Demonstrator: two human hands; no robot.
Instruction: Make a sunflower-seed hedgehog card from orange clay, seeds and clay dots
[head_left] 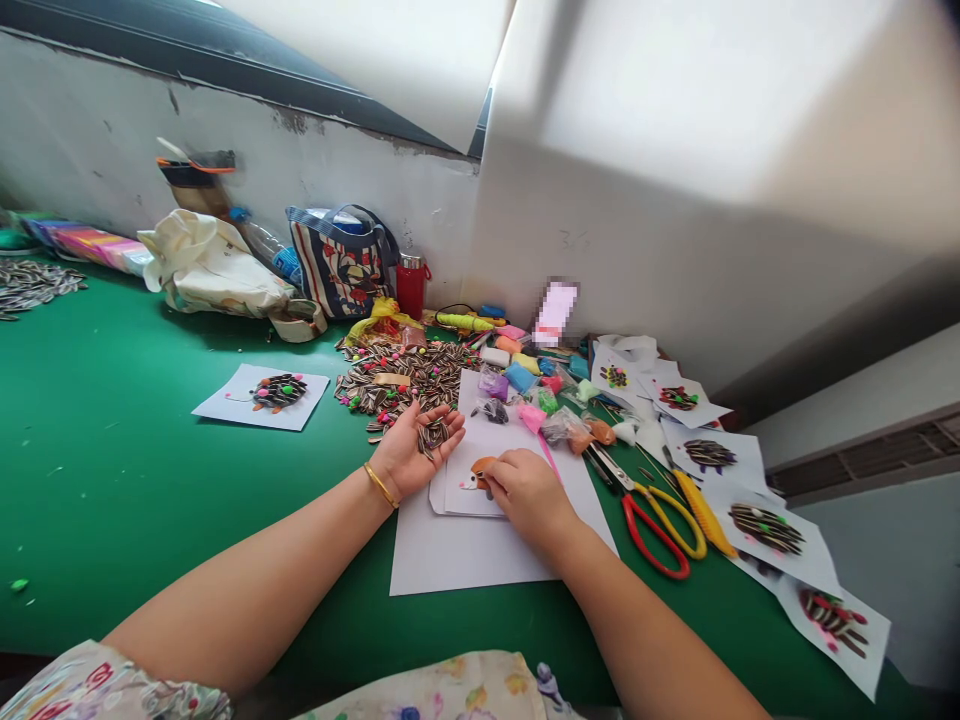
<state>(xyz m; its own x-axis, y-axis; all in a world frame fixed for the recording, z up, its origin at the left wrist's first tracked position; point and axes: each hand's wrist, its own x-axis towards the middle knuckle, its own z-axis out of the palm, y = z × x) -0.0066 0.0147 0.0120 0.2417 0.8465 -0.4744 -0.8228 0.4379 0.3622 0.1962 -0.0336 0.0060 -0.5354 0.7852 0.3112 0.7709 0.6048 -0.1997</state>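
Note:
My left hand (414, 450) is palm up, fingers loosely spread, cupping a small heap of striped sunflower seeds (433, 437). To its right, my right hand (529, 495) has its fingers pinched together at an orange clay shape (480, 474) with a pink and white snout. Whatever lies between those fingertips is too small to make out. The clay sits on a small white card (465, 500), which rests on larger white paper (450, 560). Behind my left hand spreads a big pile of seeds (442, 370) mixed with coloured bits.
Scissors with red and yellow handles (660, 530) and a yellow cutter (705, 512) lie right of the paper. Finished seed hedgehog cards (821, 535) line the right edge; another card (232, 408) is left. Clay packets (521, 377), bags (341, 265) and a red bottle (411, 287) stand behind.

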